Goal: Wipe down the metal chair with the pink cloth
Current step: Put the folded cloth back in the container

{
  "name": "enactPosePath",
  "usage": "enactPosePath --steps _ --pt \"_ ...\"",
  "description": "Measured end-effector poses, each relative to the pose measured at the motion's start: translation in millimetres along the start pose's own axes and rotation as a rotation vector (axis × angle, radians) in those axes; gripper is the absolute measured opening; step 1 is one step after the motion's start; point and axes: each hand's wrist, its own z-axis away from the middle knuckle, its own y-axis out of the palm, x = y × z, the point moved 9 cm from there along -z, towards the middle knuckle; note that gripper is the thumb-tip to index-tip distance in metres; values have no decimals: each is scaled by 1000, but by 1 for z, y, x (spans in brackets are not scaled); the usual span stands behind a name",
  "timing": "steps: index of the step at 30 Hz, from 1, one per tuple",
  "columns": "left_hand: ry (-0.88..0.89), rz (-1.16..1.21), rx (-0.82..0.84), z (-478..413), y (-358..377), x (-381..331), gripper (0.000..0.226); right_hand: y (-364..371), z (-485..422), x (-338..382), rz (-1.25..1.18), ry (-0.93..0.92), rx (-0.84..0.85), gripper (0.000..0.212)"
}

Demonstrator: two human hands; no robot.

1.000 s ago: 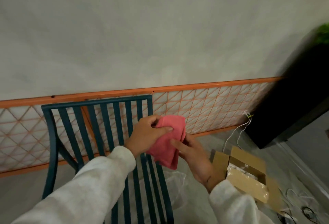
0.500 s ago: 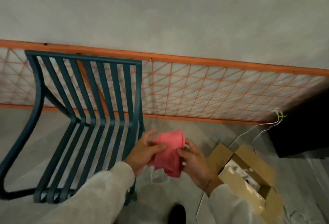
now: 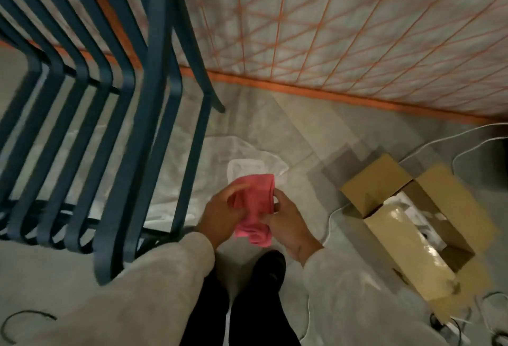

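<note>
The dark teal metal chair (image 3: pixel 115 114) with slatted back and seat fills the left of the head view. A folded pink cloth (image 3: pixel 254 208) is held in front of me, just right of the seat's front corner and clear of the chair. My left hand (image 3: pixel 220 215) grips its left side with curled fingers. My right hand (image 3: pixel 288 222) pinches its right edge. Neither hand touches the chair.
An open cardboard box (image 3: pixel 412 224) lies on the floor at the right, with white cables (image 3: pixel 439 142) around it. Clear plastic sheeting (image 3: pixel 247 158) lies under the chair. An orange lattice panel (image 3: pixel 343 29) lines the wall behind. My black shoe (image 3: pixel 270 266) is below my hands.
The view has tilted sharply downward and moved closer to the chair. Both hands keep hold of the pink cloth, which now hangs lower, over the floor beside the seat.
</note>
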Motion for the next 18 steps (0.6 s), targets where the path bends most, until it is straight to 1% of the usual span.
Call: enactPosePath --steps 1,3,4,5,6,8,10,11,12,14,16,17,18 --pt "-9 -31 -9 -22 8 21 53 3 -30 -17 59 -2 -24 61" --pt "-9 -103 -19 -70 24 68 43 14 -93 -50 127 -10 -52 57" --pt "-18 -155 -16 -85 29 82 39 18 -113 -60 133 4 -55 55" --pt "-31 -207 -19 -109 39 110 39 27 -145 -80 124 28 -55 55" --pt "-39 -241 -20 -123 42 120 40 29 -160 -85 101 53 -68 57" --pt "-61 -263 -25 -158 50 148 48 40 -199 -104 63 81 -66 72" --pt "-64 -283 -23 -185 53 162 55 48 -226 -107 57 57 -47 97" --pt "-65 -291 -21 -198 54 169 57 52 -240 -112 45 58 -32 106" --pt "-70 -305 -6 -208 56 175 56 54 -250 -115 41 64 -18 108" --pt "-76 -335 39 -221 60 184 58 54 -267 -125 60 72 -17 91" --pt "-63 -399 65 -225 61 181 57 50 -274 -134 98 83 -18 67" --pt "-63 -414 49 -224 58 180 55 48 -274 -139 109 75 -12 59" --pt "-73 -425 13 -222 53 175 53 43 -271 -138 132 67 -21 57"
